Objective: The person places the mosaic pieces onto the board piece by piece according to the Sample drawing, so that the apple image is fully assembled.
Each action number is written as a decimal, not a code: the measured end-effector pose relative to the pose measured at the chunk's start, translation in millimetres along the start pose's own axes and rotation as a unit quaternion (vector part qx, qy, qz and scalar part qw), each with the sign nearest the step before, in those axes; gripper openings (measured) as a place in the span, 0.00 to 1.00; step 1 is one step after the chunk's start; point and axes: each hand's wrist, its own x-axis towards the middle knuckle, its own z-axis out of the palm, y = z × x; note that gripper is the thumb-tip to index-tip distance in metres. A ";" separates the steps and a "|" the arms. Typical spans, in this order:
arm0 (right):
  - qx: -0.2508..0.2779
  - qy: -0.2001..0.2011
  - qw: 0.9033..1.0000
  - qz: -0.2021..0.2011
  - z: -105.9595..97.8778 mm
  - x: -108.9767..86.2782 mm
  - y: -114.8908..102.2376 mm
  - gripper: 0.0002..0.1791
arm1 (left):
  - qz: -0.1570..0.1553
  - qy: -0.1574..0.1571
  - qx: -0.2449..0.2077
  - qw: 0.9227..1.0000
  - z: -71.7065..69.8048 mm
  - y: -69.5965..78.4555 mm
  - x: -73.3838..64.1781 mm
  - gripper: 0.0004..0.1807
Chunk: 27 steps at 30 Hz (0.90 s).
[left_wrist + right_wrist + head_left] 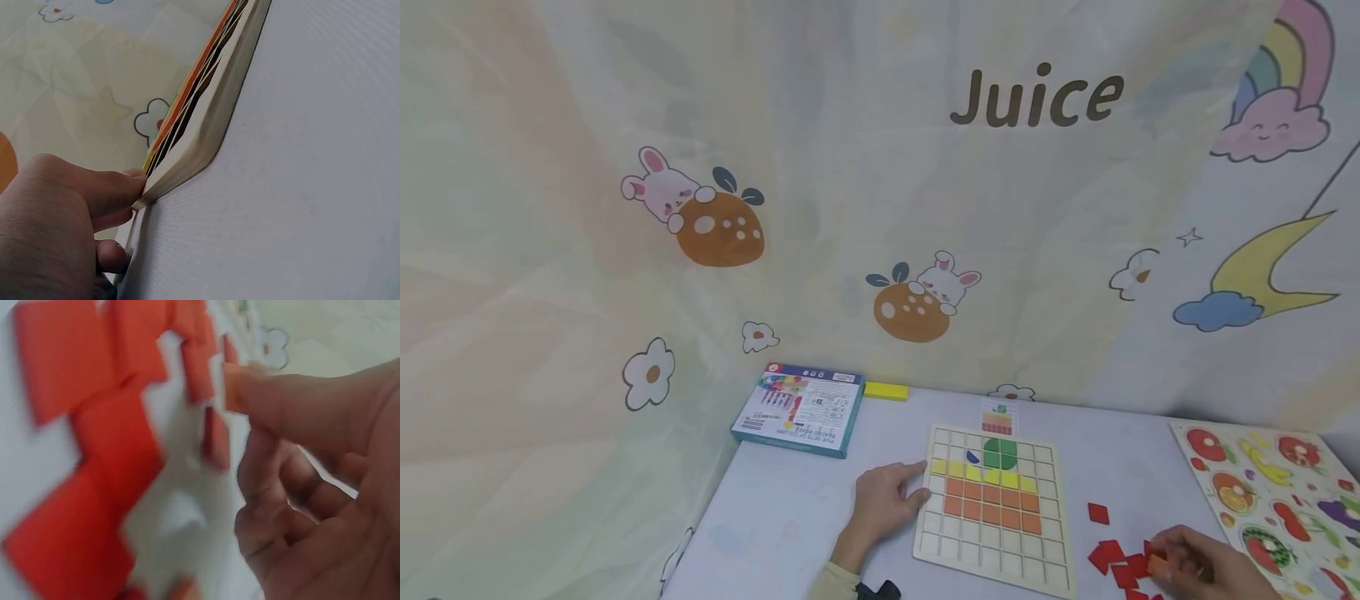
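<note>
A square wooden grid board [958,533] lies on the table, with green, blue, yellow and orange pieces set in it. My left hand [882,502] is at its left side, index finger and thumb touching the edge apart from each other. The left wrist view shows the thumb [119,190] against the side of the board [206,134]. Beyond the board's right edge, my right hand [1213,571] pinches a small orange tile [234,387] between thumb and finger. Loose red square tiles [115,450] lie beneath and beside that hand, some overlapping.
A small picture card [1000,418] lies behind the board. At the back left are a flat printed box [801,408] and a yellow block [886,391]. A fruit-picture board [1232,462] lies at the right. A printed cloth [820,208] hangs behind the table.
</note>
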 end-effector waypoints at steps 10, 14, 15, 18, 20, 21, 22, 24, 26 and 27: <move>0.091 0.042 0.994 -0.042 21.9 6.3 -71.0 0.29 | -0.002 0.001 0.002 1.000 0.4 0.2 0.3 0.23; 0.089 0.094 0.988 -0.082 45.1 16.2 -91.7 0.24 | 0.001 0.002 0.002 1.000 0.1 -0.2 -0.2 0.23; 0.083 0.103 0.987 -0.092 50.4 18.5 -98.1 0.24 | 0.001 0.002 0.001 1.000 0.1 -0.5 -0.5 0.23; 0.087 0.114 0.983 -0.116 65.5 25.7 -119.3 0.22 | 0.004 0.003 -0.004 1.000 -0.8 -0.5 -0.8 0.23; 0.086 0.120 0.979 -0.138 73.8 29.3 -134.5 0.21 | 0.007 0.004 -0.005 1.000 -1.7 -0.3 -0.9 0.23; 0.086 0.122 0.977 -0.151 77.6 31.1 -142.0 0.21 | 0.009 0.005 -0.004 1.000 -2.0 -0.4 -0.9 0.23; 0.085 0.125 0.975 -0.164 81.5 32.9 -149.1 0.20 | 0.012 0.005 -0.004 1.000 -2.2 -0.5 -0.9 0.23; 0.074 0.131 0.970 -0.191 88.4 36.6 -163.1 0.19 | 0.014 0.006 -0.002 1.000 -2.6 -0.7 -0.7 0.23; 0.064 0.137 0.966 -0.210 95.5 41.2 -174.9 0.18 | 0.018 0.007 -0.001 1.000 -2.1 -1.7 -0.7 0.23; 0.058 0.139 0.964 -0.218 99.0 43.3 -180.3 0.18 | 0.018 0.006 -0.002 1.000 -1.7 -2.3 -0.8 0.23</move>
